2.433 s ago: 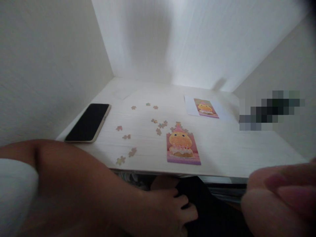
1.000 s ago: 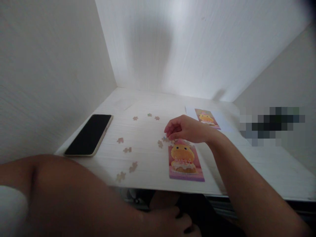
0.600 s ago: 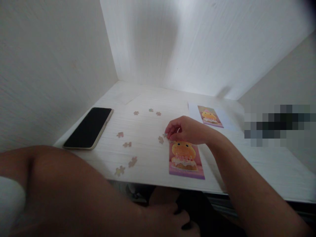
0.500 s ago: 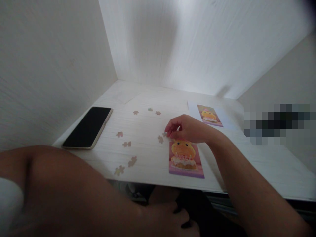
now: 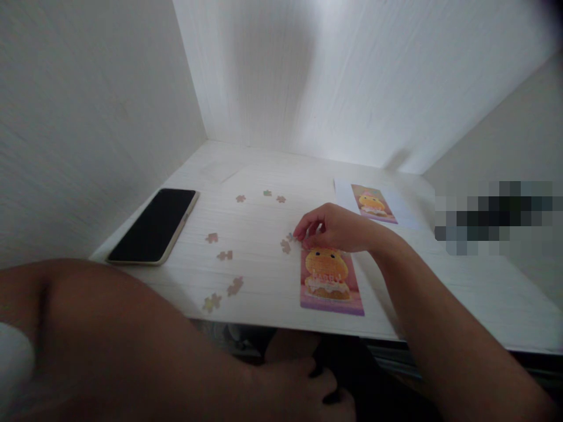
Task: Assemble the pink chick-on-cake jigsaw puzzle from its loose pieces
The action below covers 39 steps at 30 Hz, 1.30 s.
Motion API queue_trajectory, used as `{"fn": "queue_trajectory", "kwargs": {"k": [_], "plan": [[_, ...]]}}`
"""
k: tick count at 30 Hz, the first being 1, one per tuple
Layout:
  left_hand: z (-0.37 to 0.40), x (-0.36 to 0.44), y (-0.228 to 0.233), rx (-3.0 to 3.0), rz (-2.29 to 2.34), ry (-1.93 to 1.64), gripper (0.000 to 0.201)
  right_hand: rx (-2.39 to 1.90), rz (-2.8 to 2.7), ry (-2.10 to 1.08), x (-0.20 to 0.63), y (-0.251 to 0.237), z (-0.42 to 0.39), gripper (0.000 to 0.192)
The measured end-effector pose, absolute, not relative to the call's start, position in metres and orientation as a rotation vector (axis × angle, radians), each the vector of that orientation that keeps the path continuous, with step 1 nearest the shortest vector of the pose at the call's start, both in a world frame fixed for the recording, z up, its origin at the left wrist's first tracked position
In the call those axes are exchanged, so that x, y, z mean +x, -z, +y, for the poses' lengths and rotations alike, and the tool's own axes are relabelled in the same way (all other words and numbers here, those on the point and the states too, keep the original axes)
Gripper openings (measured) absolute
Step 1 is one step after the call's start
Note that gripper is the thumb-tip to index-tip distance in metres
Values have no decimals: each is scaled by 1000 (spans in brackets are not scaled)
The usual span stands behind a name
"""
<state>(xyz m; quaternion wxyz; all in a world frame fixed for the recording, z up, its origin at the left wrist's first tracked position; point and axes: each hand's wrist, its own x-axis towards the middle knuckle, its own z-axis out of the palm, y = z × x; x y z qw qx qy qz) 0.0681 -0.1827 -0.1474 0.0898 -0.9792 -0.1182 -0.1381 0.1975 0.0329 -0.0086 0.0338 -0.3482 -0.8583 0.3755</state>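
My right hand is closed in a pinch at the upper left edge of the partly assembled jigsaw puzzle, which shows a yellow figure with a cake. A small bluish puzzle piece pokes out at the fingertips. Another loose puzzle piece lies just left of it. The hand covers the puzzle's upper part. Below the table edge, my left hand rests on the dark clothing of my lap, fingers apart and nothing visible in them.
Several loose pieces, such as a pink one and a yellowish one, are scattered left of the puzzle. A phone lies at the far left. A sheet with a reference picture is at the back right. White walls enclose the table.
The right fingers have shifted very slightly around the small piece at the puzzle's edge. The view has moved a little. The left hand and the loose pieces stay put.
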Motion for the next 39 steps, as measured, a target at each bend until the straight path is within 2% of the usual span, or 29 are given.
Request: {"fn": "queue_trajectory", "kwargs": {"k": [5, 12, 22, 39], "plan": [[-183, 68, 146, -2937, -347, 392, 31, -1085, -2619, -1217, 200, 11, 35, 17], [-183, 66, 145, -2964, -336, 381, 28, -1155, -2650, -1041, 204, 14, 37, 18], [-181, 64, 136, -2955, -361, 409, 32, -1123, -2702, -1201, 207, 10, 37, 14], [-179, 62, 127, -2987, -346, 381, 35, -1187, -2704, -1045, 205, 16, 36, 15]]}}
